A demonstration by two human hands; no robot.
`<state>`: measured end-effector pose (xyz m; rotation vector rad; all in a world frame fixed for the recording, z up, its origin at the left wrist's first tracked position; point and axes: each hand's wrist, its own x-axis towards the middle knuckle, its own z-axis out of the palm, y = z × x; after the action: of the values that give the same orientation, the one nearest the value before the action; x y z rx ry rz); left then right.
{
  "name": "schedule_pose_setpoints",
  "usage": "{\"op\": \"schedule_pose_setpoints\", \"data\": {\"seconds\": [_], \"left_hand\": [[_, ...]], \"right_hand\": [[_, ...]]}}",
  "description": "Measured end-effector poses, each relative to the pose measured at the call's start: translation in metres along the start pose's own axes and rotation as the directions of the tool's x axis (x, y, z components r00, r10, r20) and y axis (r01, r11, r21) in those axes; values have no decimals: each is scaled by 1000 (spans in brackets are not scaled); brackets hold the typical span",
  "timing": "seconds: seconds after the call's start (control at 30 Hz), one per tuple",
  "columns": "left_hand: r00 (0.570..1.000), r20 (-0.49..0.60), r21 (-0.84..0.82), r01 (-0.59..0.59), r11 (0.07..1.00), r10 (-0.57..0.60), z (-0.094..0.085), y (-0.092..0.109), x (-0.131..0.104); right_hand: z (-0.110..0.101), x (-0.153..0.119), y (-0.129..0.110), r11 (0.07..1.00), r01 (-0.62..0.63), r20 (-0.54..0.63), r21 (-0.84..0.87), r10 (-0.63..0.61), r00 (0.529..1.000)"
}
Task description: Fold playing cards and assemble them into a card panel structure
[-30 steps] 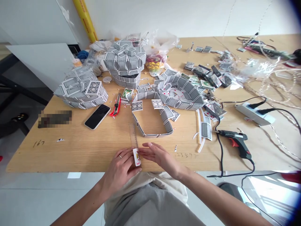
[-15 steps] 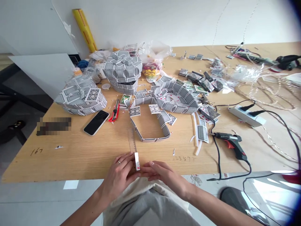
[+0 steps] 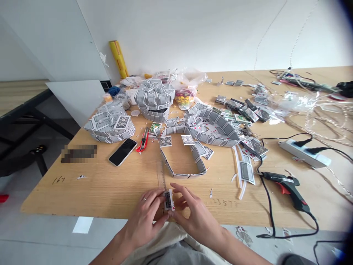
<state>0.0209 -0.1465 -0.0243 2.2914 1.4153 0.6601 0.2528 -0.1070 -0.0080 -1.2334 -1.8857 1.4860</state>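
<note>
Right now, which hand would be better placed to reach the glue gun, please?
Probably the right hand: it is nearer the glue gun, which lies off to the right; the left hand is farther away. Both hands are at the playing card.

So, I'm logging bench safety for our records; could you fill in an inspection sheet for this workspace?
Surface: wooden table, with handwritten digits near the front edge.
Work pieces: small card between the hands, clear ruler just beyond it, open card frame further back.
Clutter: phone, red cutter, strewn cards and scraps; glue gun lying on the right.
Left hand: fingers at the card's left side.
Right hand: fingers at its right side; how firmly either hand grips is unclear.
Cables: black cord hangs past the front edge; two plugs sit in the power strip.
Surroundings: yellow roll leaning behind the table.
</note>
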Motion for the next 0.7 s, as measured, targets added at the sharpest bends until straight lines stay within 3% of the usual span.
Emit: {"op": "schedule_pose_setpoints", "data": {"seconds": [0.13, 0.23, 0.33, 0.43, 0.57, 0.7], "left_hand": [[1000, -1, 26, 24, 999, -24, -6, -11, 1], [994, -110, 149, 27, 988, -10, -25, -37, 17], [940, -342, 351, 114, 929, 14, -65, -72, 51], [881, -473, 482, 270, 833, -12, -116, -106, 92], [923, -376, 604, 310, 734, -81, -166, -143, 131], [975, -193, 652, 211, 728, -109, -182, -173, 148]], "right_hand": [[4, 2, 5, 1000, 21, -50, -23, -22, 998], [4, 2, 8, 999, 8, -52, 34, -6, 999], [5, 3, 9, 996, 9, -32, 89, -6, 999], [8, 4, 9, 995, 15, -22, 97, -13, 1000], [14, 6, 13, 996, 40, 9, 79, -41, 999], [18, 8, 17, 998, 46, -6, 49, -46, 999]]}}
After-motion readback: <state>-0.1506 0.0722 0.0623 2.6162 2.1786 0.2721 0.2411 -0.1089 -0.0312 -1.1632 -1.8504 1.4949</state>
